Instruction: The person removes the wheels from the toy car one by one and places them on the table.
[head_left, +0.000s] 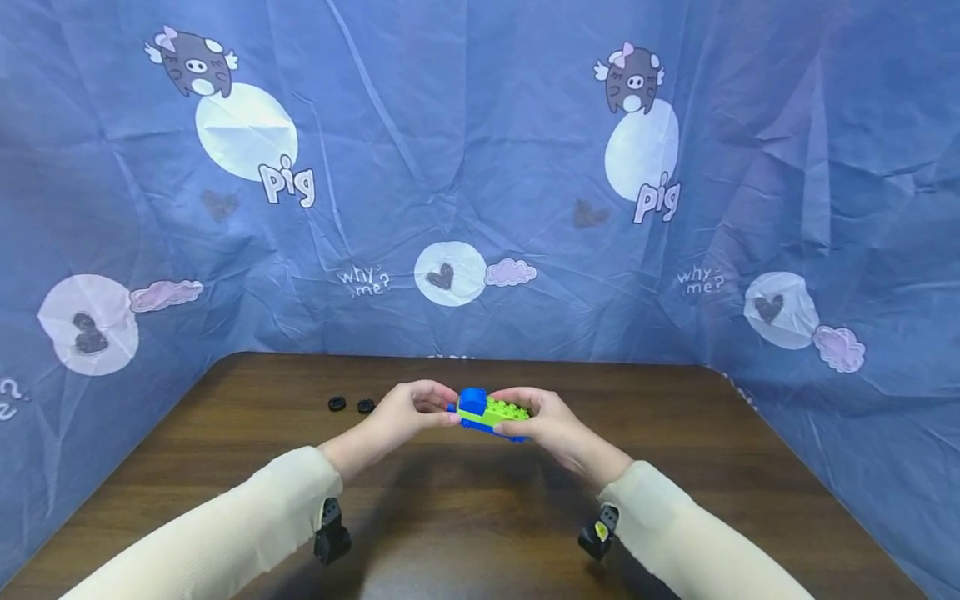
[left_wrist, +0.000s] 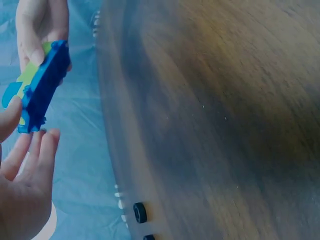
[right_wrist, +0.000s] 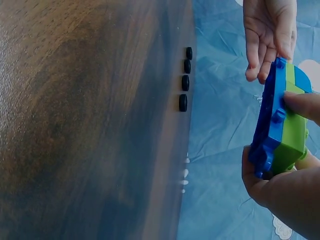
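Observation:
Both hands hold up a toy car of building blocks [head_left: 491, 411] above the table. It has a blue base, a lime green studded body and a rounded blue piece on top at its left end. My right hand [head_left: 546, 421] grips the studded right end, thumb on the near side. My left hand [head_left: 405, 410] pinches the left end between thumb and a finger, its other fingers loosely extended. Small blue pegs stick out of the base [right_wrist: 267, 117]. Beyond my left hand lie black toy wheels [head_left: 337, 403]; the right wrist view shows several in a row [right_wrist: 185, 83].
The brown wooden table [head_left: 465, 517] spreads beneath both arms. A blue cloth [head_left: 465, 167] printed with pigs and hearts hangs behind it and along its sides. A black wrist camera [head_left: 331, 533] sits under the left sleeve, another [head_left: 598, 533] under the right.

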